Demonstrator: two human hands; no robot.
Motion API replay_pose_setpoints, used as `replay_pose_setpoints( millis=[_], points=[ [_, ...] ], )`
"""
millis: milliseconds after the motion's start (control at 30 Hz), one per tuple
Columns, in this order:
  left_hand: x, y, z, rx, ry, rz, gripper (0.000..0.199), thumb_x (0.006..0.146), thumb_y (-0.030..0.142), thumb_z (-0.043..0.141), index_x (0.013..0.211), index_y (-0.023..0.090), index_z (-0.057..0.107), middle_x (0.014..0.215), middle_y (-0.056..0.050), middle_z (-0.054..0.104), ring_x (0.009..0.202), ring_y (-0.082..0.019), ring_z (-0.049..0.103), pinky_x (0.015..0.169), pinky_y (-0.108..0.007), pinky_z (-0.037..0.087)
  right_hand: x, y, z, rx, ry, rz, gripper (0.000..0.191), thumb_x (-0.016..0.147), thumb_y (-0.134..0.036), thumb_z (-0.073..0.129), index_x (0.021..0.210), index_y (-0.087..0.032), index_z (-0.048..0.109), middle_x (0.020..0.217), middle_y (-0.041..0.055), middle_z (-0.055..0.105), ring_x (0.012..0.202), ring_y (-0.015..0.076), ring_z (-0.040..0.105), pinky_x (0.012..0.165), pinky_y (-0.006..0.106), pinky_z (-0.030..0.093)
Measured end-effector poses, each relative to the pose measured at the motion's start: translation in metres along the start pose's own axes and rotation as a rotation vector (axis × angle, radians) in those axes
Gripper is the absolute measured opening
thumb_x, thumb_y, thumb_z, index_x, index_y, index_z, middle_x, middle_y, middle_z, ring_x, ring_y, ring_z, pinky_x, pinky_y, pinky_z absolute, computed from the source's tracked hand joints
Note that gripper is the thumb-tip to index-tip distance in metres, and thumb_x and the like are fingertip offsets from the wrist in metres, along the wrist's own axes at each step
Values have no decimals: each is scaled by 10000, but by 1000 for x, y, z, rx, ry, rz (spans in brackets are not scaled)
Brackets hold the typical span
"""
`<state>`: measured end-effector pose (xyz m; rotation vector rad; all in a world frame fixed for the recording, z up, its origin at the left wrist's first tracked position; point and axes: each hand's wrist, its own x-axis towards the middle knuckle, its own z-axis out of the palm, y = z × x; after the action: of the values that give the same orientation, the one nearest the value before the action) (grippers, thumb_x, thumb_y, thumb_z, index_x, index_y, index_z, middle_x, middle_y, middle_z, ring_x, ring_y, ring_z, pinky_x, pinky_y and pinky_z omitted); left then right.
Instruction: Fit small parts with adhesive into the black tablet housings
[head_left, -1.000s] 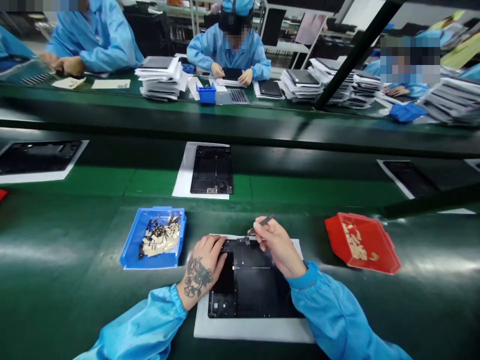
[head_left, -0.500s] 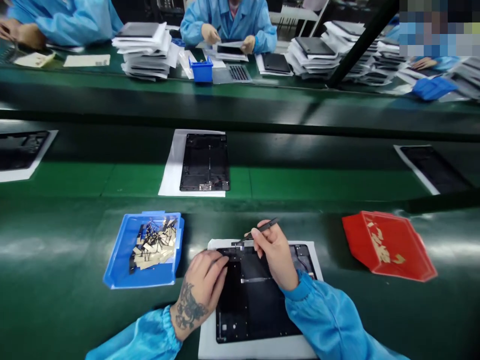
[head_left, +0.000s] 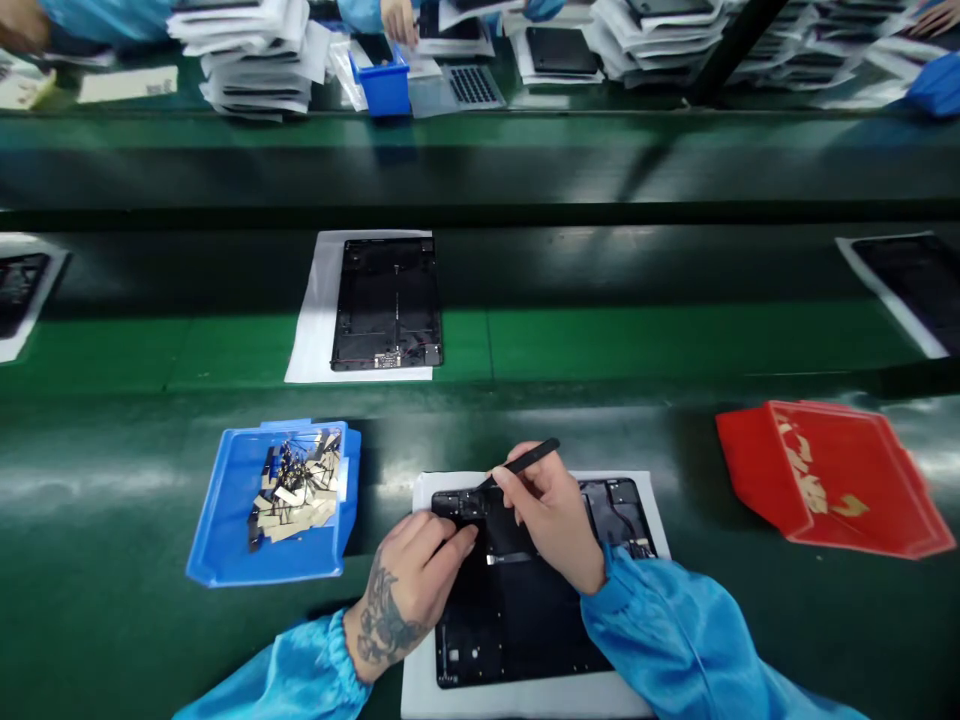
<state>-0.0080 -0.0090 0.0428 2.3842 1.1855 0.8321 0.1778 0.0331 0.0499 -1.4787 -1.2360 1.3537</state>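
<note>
Left hand (head_left: 409, 590) is moving toward the upper edge of a black device housing (head_left: 517, 620), lying lower centre, and pressing unclenched on it; right hand (head_left: 551, 520) is grasping black tweezers (head_left: 525, 457) at a small dark strip (head_left: 457, 503); strip appears light, fragile, best taken by its edge.

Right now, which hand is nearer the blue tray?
Left hand, just right of the blue tray, not touching it; right hand sits farther right, beyond the left.

Left hand (head_left: 412, 570) rests palm-down, right hand (head_left: 551, 525) pinches.
</note>
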Motion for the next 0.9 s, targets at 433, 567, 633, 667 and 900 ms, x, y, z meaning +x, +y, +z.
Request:
replay_pose_setpoints(
  millis=[433, 567, 633, 667, 900],
  points=[
    [1, 2, -2, -160, -64, -55, 215, 882, 63, 500, 1066, 96, 605, 860, -104, 629, 766, -183, 564, 647, -309, 503, 0, -2, 0, -94, 3, 5, 150, 875, -328, 575, 912, -214, 484, 609, -58, 521, 480, 94, 491, 452, 202, 402],
    [0, 1, -1, -168, -73, -70, 220, 884, 64, 494, 1075, 101, 597, 862, -100, 625, 769, -181, 564, 654, -308, 505, 0, -3, 1, -122, 7, -11, 141, 877, -322, 567, 905, -213, 482, 616, -54, 527, 484, 95, 497, 454, 201, 404],
    [0, 1, -2, -176, -72, -79, 222, 883, 61, 494, 1077, 104, 594, 873, -98, 624, 781, -181, 567, 668, -308, 508, 0, -3, 1, -130, 8, -18, 139, 880, -321, 565, 911, -214, 482, 622, -53, 532, 486, 95, 501, 458, 201, 407],
    [1, 1, -2, -180, -74, -84, 222, 883, 59, 495, 1076, 105, 593, 877, -97, 624, 789, -181, 569, 678, -309, 510, 0, -3, 1, -133, 7, -20, 137, 882, -320, 564, 913, -216, 482, 622, -54, 533, 487, 95, 503, 460, 201, 408],
    [1, 3, -4, -195, -93, -105, 236, 880, 56, 498, 1095, 101, 585, 900, -100, 618, 811, -184, 564, 714, -317, 510, -2, -2, 1, -155, 3, -28, 133, 887, -320, 564, 918, -217, 486, 631, -51, 550, 500, 98, 520, 471, 200, 419]
  ],
)
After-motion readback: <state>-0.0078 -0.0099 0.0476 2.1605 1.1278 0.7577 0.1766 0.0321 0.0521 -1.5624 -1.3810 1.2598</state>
